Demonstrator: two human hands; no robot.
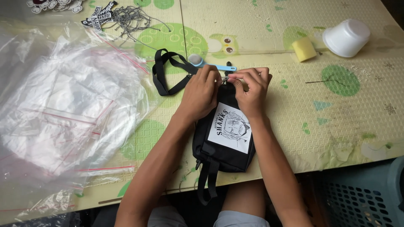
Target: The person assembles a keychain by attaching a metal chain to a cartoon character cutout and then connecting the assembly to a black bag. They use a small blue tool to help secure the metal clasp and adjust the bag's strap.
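A small black fabric pouch bag with a white printed square patch (225, 141) lies on a pale yellow-green embossed foam mat with green dots and owl figures (294, 96). Its long axis runs nearly straight away from the person, tilted slightly; the top end points away, the bottom end with two hanging black straps reaches the mat's near edge above the person's knees.

Both hands meet at the bag's far end. The left hand (201, 93) rests over the top left corner with its grip closed on the bag's top edge. The right hand (251, 90) has thumb and forefinger pinched together on a small metal zipper pull (226, 78), which is too small to make out clearly.

A black webbing strap loop (166, 71) curls away to the left of the hands. Just beyond the fingers lies a light blue plastic brush with a round head (206, 64). Further right sit a yellow sponge block (304, 48) and an upturned white plastic bowl (346, 37), well apart from the bag. A heap of clear plastic zip bags with red seal lines (63, 109) fills the left side. The mat to the right of the bag is open as far as its worn edge; a blue perforated basket (362, 197) stands below it.
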